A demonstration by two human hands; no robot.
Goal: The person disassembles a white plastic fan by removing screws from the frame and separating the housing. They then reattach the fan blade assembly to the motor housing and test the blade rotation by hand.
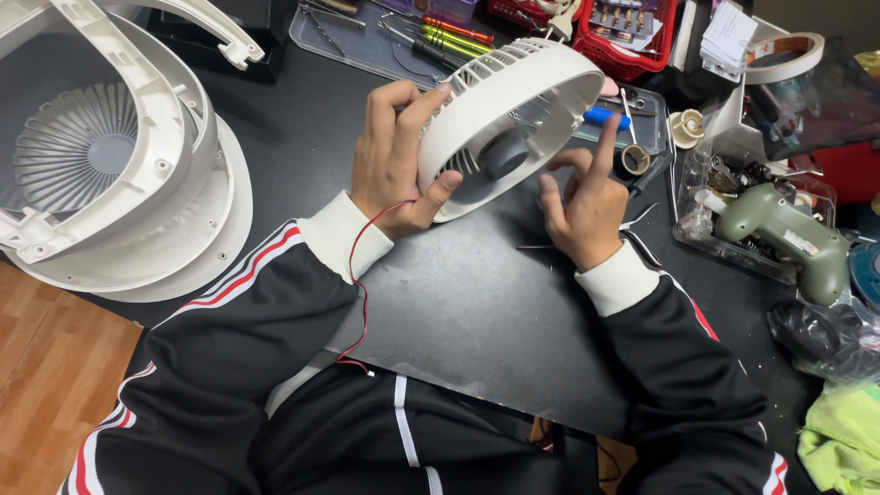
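My left hand (394, 156) grips the rim of a round white fan housing (522, 101), held tilted on edge above the black table (458, 312). A grey motor hub (504, 154) shows inside the housing. A thin red wire (359, 275) runs from under my left palm down across my sleeve toward my lap. My right hand (579, 203) hovers just right of the housing, fingers spread, forefinger raised, holding nothing. Small metal tweezers (642, 234) lie on the table beside that hand.
A stack of large white fan shells and a grille (110, 156) fills the left. At the back sit a clear tray with screwdrivers (440, 37) and a red basket (632, 37). A green power screwdriver (788, 238), tape roll (788, 55) and green cloth (839, 435) lie at right.
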